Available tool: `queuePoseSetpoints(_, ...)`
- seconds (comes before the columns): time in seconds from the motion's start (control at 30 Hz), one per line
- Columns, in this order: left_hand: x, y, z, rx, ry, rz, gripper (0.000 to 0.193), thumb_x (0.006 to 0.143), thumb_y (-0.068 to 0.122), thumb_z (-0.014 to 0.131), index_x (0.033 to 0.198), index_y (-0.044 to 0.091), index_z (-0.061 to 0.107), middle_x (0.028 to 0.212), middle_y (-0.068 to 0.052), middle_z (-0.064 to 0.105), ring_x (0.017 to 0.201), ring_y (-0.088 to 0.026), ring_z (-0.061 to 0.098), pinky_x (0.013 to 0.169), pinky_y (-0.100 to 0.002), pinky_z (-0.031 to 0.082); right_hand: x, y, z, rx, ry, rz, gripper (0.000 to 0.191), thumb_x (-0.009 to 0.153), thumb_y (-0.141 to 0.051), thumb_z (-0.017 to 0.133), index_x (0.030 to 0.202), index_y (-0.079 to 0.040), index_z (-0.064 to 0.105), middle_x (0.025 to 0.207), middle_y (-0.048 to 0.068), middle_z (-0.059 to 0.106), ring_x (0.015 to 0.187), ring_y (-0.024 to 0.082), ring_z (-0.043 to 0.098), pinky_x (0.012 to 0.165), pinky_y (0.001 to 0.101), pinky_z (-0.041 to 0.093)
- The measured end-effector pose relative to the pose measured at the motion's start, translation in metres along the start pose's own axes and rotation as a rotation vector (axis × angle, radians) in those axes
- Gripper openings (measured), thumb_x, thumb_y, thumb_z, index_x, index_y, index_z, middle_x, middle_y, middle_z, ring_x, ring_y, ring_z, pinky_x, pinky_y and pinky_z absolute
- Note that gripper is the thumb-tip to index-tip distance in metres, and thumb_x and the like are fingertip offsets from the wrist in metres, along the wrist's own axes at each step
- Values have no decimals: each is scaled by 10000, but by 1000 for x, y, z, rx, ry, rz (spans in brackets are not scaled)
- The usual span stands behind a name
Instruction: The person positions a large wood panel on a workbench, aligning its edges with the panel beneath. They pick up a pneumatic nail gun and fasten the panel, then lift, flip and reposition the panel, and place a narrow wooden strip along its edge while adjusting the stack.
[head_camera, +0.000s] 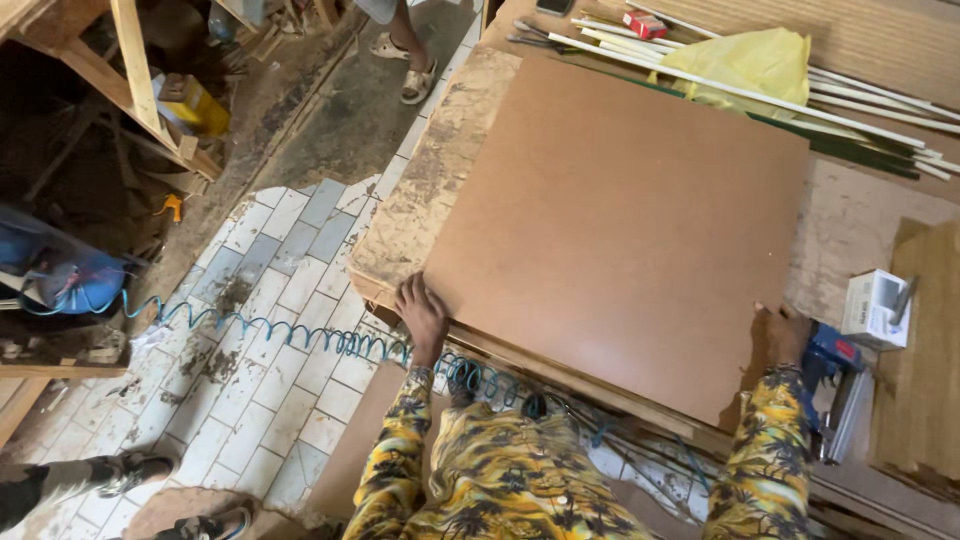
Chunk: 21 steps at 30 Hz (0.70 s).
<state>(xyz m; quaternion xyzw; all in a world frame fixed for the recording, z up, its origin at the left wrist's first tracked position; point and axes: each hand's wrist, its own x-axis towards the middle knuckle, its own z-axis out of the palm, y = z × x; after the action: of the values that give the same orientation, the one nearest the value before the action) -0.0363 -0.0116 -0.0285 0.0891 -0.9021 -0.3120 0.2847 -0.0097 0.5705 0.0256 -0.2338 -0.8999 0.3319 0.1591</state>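
Left hand (421, 318) and right hand (785, 335), fingers clamped on the brown board (610, 230), grip its near corners; best kept level above the worktop (420, 200).

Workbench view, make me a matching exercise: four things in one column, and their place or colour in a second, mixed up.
Things:
1. brown board
2. coiled air hose
3. yellow plastic sheet
4. small white box

Descriptions:
A. blue-green, stretched above the tiled floor
B. at the far end of the bench, over thin white rods
C. held at its near edge by left hand and right hand
D. right of the board, beside a blue tool

Pairs: 1-C, 2-A, 3-B, 4-D
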Motion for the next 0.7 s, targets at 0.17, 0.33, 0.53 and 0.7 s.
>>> queuePoseSetpoints(0.17,6,-4,8,-40,67,-102,317,978,177,510,1249,70,635,1237,-151,629,1213,-386,517,1061,-525,366,2,9,5,334,-39,87,275,915,-122,819,1176,-41,786,971,-65,691,829,52,564,713,243,471)
queuePoseSetpoints(0.33,6,-6,4,2,3,-165,325,935,155,528,1224,83,657,1191,-141,640,1202,-374,526,1064,-547,348,11,1,5,314,-99,270,241,943,-157,851,1139,-44,768,941,-69,668,786,57,532,669,233,412)
queuePoseSetpoints(0.53,71,1,20,-49,-253,105,582,903,283,731,1328,-74,557,1282,-313,602,1137,-480,575,981,-559,456,-15,-42,9,584,-11,115,226,958,-150,785,1160,-60,737,946,-57,686,767,62,558,664,231,451)
queuePoseSetpoints(0.7,134,34,51,-58,-698,-234,1071,785,406,847,1609,4,293,1215,-278,701,1129,-414,676,961,-469,549,-17,-61,4,311,96,70,291,935,-187,817,1158,-12,750,976,-27,726,839,58,605,759,268,519)
